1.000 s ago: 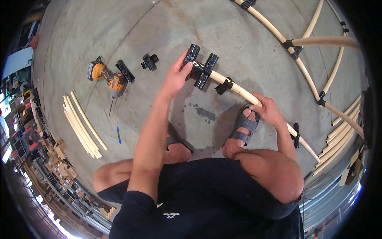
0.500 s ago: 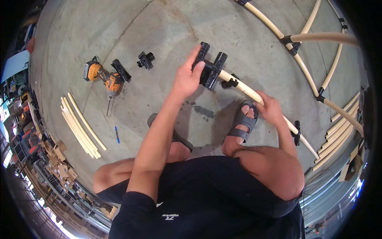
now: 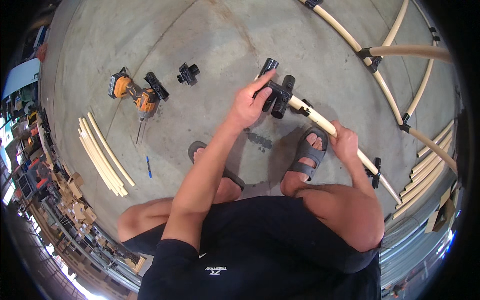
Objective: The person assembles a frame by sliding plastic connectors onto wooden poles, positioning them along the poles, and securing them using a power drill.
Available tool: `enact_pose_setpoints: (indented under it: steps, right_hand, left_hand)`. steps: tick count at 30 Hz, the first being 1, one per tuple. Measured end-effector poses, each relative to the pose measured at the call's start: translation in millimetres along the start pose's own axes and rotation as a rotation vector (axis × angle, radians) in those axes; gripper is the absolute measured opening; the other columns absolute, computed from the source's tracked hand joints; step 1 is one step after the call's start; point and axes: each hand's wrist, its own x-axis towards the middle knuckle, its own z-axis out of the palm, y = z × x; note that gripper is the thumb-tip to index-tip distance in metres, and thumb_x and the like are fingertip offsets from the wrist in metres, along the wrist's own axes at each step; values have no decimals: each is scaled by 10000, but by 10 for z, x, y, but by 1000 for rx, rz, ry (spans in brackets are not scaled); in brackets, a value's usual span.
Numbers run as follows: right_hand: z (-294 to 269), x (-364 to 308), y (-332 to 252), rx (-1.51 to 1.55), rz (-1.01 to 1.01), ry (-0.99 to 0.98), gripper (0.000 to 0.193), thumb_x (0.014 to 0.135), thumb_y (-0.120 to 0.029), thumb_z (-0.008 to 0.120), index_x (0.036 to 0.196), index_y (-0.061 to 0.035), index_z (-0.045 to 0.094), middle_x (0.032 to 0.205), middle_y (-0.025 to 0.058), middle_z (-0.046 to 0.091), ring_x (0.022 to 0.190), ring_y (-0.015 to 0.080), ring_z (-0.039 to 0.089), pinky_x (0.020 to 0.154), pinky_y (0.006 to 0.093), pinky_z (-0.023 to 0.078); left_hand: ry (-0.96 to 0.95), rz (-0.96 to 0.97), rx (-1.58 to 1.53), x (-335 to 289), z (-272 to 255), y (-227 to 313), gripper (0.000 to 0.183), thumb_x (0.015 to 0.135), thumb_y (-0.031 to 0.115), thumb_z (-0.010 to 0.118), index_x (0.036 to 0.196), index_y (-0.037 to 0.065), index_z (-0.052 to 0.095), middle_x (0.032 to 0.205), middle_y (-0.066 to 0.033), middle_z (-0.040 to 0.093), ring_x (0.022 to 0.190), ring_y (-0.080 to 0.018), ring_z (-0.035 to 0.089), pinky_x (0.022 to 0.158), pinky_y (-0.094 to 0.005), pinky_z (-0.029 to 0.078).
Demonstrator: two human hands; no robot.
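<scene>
My left hand (image 3: 250,103) is closed around a black pipe connector (image 3: 283,93) with parallel sleeves, which sits on the upper end of a cream pipe (image 3: 322,121). Lower down, the fingers of my right hand (image 3: 345,142) wrap round the same pipe, which slants down to the right past my right foot. A small black clip (image 3: 304,111) shows on the pipe between my hands, with another black fitting partly hidden behind it. Beyond my right hand, a black connector (image 3: 375,172) is beside the lower stretch of pipe.
An orange and black cordless drill (image 3: 145,102) lies at left beside a black connector (image 3: 157,85); another connector (image 3: 188,74) is farther right. Loose cream pipes (image 3: 102,157) and a blue pen (image 3: 148,167) lie nearer. A joined pipe frame (image 3: 387,89) stands at right, above more pipes (image 3: 425,175).
My left hand and the connector have shifted right and slightly nearer. My right hand has moved slightly right and nearer, still holding the pipe.
</scene>
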Motion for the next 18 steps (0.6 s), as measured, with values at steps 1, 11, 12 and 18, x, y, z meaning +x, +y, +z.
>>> enact_pose_setpoints:
  steps: [1, 11, 12, 18]
  right_hand:
    - [-35, 19, 78, 63, -43, -148, 250, 834, -103, 709, 1074, -135, 646, 880, 191, 693, 818, 389, 676, 712, 478, 527]
    - [159, -106, 134, -141, 17, 126, 320, 811, -87, 719, 1106, -169, 624, 871, 134, 701, 804, 379, 690, 684, 489, 533]
    - [132, -53, 185, -143, 24, 66, 342, 812, -94, 722, 1126, -180, 618, 871, 133, 699, 808, 376, 692, 685, 490, 534]
    - [345, -73, 127, -165, 27, 174, 367, 832, -156, 740, 1175, -196, 615, 914, 125, 711, 826, 368, 701, 692, 488, 543]
  left_hand:
    - [-21, -6, -1, -35, -8, -17, 378, 1016, 132, 584, 1385, 59, 621, 1329, -162, 676, 1220, -224, 640, 1039, -323, 469]
    - [-70, -21, -101, 2, 141, 13, 378, 1021, 111, 577, 1395, 72, 619, 1291, -135, 694, 1157, -200, 641, 1034, -317, 472]
    - [-112, -236, -148, 47, 129, 134, 434, 1021, 124, 579, 1452, 77, 556, 1303, -140, 687, 1176, -203, 632, 1053, -324, 459]
    - [152, 90, 264, -38, 231, -562, 781, 1011, 188, 617, 1614, 10, 154, 1253, -161, 681, 1131, -189, 640, 1037, -320, 473]
